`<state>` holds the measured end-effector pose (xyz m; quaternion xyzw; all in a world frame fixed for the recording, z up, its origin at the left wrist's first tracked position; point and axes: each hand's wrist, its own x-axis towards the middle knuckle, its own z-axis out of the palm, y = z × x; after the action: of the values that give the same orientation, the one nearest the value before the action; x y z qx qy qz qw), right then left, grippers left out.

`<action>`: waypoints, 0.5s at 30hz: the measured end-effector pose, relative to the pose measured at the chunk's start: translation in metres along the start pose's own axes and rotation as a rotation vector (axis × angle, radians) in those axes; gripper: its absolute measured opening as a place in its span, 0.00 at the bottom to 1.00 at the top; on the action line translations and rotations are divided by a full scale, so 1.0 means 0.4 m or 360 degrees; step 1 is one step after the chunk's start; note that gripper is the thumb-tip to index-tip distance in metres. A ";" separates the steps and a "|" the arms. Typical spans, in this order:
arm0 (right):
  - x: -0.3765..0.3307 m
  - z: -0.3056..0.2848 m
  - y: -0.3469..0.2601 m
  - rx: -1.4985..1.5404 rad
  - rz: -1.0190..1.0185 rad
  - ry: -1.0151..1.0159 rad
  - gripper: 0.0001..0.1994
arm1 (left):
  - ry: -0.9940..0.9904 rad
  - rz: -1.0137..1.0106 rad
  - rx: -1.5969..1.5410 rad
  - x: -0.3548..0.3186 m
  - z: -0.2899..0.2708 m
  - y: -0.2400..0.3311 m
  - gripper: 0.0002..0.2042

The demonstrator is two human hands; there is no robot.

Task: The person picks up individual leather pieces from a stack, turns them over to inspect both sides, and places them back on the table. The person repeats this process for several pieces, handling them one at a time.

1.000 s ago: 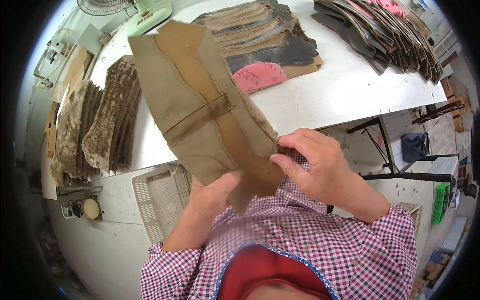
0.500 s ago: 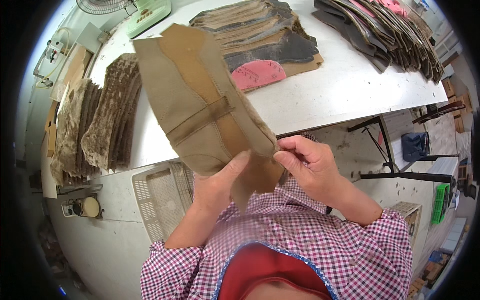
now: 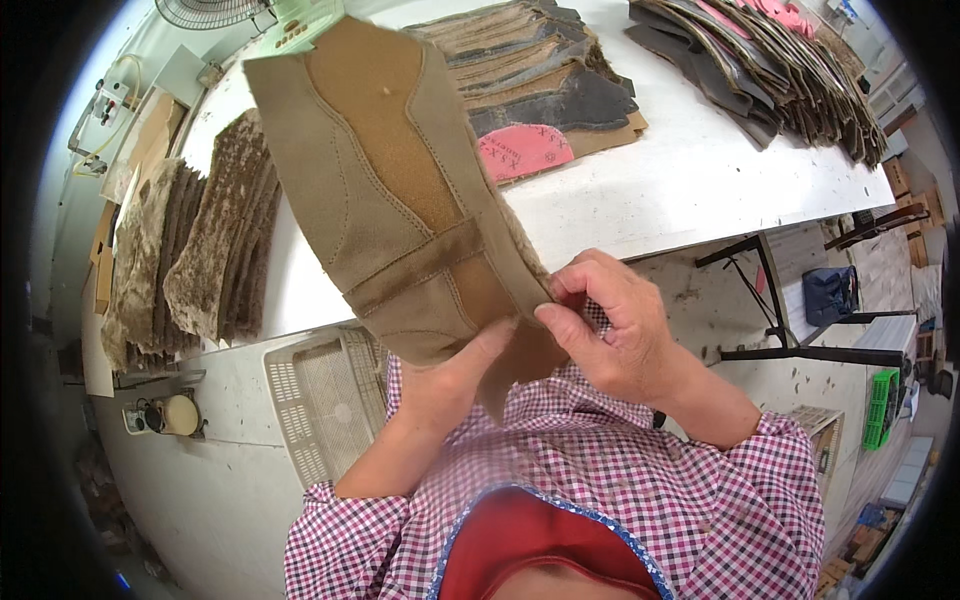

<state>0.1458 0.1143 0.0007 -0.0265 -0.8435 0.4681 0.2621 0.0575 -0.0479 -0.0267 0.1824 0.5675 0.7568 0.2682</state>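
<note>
A large tan suede boot-upper piece (image 3: 385,190) with stitched seams and a band across it is held up over the white table (image 3: 690,180). My left hand (image 3: 450,375) grips its lower end from below, thumb pressed against the front. My right hand (image 3: 610,325) pinches the piece's right edge between thumb and fingers. My checked sleeves come up from the lower edge.
Stacks of dark leather pieces (image 3: 540,70) with a pink insole-shaped piece (image 3: 525,150) lie behind; another stack (image 3: 770,60) lies at the far right. Fuzzy brown pieces (image 3: 190,250) stand at the left. A white plastic basket (image 3: 325,400) sits under the table edge.
The suede piece has shifted slightly, and my left thumb has come up onto its front. My right hand has slid a little along the right edge.
</note>
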 end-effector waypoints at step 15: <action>-0.011 -0.001 -0.028 0.0342 0.0252 -0.0002 0.07 | -0.0040 -0.0111 0.0011 -0.019 0.029 0.025 0.17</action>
<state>0.1521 0.1069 0.0081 -0.0643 -0.7839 0.5750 0.2252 0.0682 -0.0460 -0.0136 0.1729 0.5726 0.7428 0.3009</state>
